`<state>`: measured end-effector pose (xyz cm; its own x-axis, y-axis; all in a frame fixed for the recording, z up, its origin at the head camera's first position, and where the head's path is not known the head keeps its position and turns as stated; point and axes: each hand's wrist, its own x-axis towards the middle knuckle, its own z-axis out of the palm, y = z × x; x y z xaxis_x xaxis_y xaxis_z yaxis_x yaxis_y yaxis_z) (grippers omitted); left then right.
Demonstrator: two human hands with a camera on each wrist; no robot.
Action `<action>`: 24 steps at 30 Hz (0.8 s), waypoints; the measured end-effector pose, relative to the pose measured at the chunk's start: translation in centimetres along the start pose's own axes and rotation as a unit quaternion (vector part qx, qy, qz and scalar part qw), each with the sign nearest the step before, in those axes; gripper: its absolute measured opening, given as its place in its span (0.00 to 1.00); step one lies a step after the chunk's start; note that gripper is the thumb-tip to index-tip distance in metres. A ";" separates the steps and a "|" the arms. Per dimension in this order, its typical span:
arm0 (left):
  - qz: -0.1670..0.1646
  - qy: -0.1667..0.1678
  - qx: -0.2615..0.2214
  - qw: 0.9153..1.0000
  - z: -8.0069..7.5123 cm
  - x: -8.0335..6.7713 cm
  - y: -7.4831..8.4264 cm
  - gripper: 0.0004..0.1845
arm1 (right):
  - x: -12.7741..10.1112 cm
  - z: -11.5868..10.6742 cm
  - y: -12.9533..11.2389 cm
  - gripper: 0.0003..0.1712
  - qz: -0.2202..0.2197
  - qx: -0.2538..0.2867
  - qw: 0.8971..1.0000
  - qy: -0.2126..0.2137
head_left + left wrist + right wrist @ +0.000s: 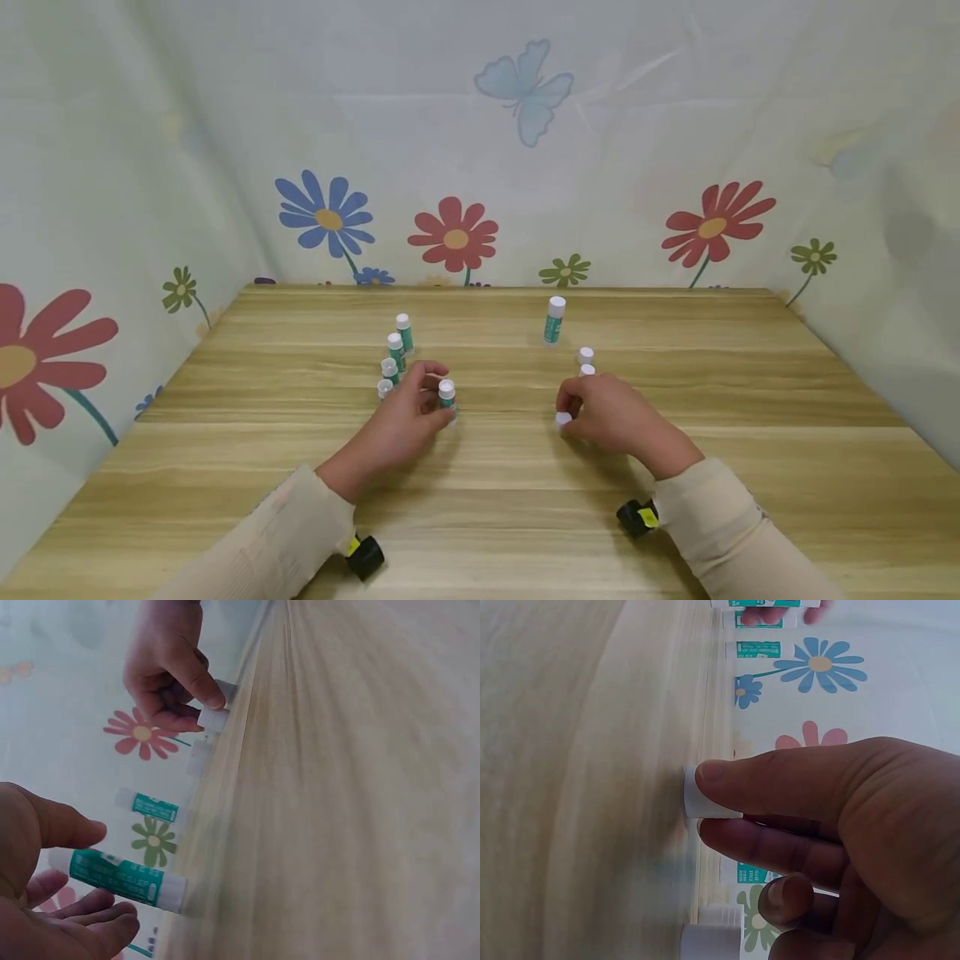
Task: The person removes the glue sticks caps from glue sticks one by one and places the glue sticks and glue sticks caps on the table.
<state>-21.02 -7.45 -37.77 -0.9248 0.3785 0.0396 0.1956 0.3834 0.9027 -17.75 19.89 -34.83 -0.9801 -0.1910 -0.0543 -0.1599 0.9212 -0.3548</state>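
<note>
In the head view my left hand (pixel 405 417) is around an upright glue stick (pixel 447 402) with a teal label and white ends. The left wrist view shows this glue stick (pixel 116 879) between spread thumb and fingers, with a slim gap under the thumb. My right hand (pixel 611 412) pinches a small white cap (pixel 563 421) between thumb and forefinger, low at the tabletop. Seen from the right wrist, the cap (pixel 709 796) is partly covered by the thumb. Left of my left hand stand several glue sticks (pixel 397 353) in a row, the nearest partly hidden.
Beyond my right hand two white caps (pixel 586 356) stand on the wooden table (pixel 480 517). Farther back is a lone upright glue stick (pixel 553 323). A flowered cloth (pixel 600 167) hangs behind the table and along its sides.
</note>
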 end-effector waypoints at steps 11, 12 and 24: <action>0.109 0.063 0.111 0.986 1.1 0.2 4.2 0.34 | -0.4 -0.3 0.0 0.09 -0.010 0.000 1.000 -0.001; 0.112 0.064 0.104 0.986 1.4 0.4 4.8 0.34 | -0.4 -0.4 0.0 0.09 -0.012 -0.001 1.000 0.001; 0.083 0.048 0.029 0.995 5.9 6.2 8.2 0.27 | -0.4 -0.5 0.1 0.10 -0.018 0.012 1.000 -0.002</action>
<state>-23.24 3.04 -32.62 -0.9048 0.3590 0.2289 0.3635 0.3716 0.8543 -17.39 20.25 -34.37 -0.9733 -0.2252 -0.0448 -0.1921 0.9055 -0.3783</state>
